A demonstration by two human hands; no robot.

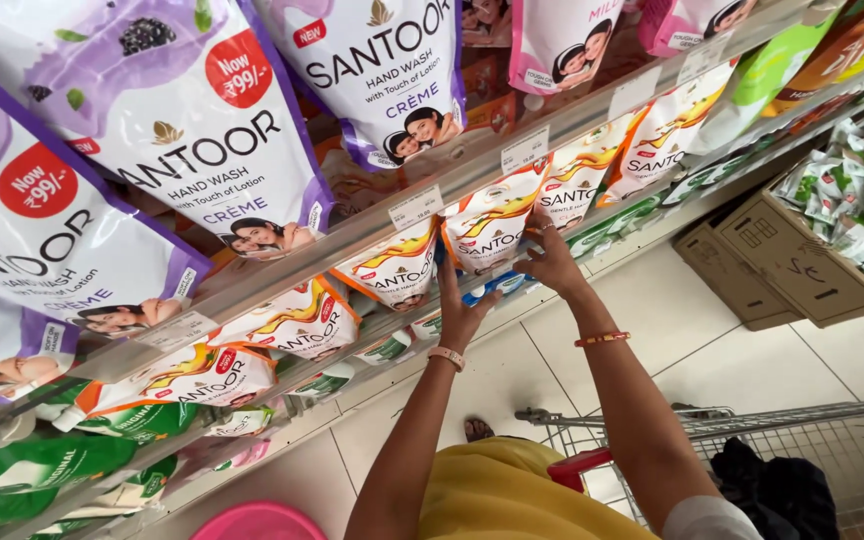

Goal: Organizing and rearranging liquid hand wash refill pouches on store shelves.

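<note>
Both my hands are up at a shop shelf (352,235) of refill pouches. Between them is a white pouch with orange swirls (490,222), standing in a row of like pouches. My left hand (457,305) presses flat against its left lower side. My right hand (550,255) has its fingers curled on the pouch's right edge. I wear a bangle on each wrist. Part of the pouch's bottom is hidden behind my hands.
Larger white and purple pouches (202,130) fill the shelf above, green ones (42,470) the shelf below. A cardboard box of green sachets (802,260) sits on the tiled floor at right. A wire trolley (802,450) stands by my right arm, a pink tub (257,522) below.
</note>
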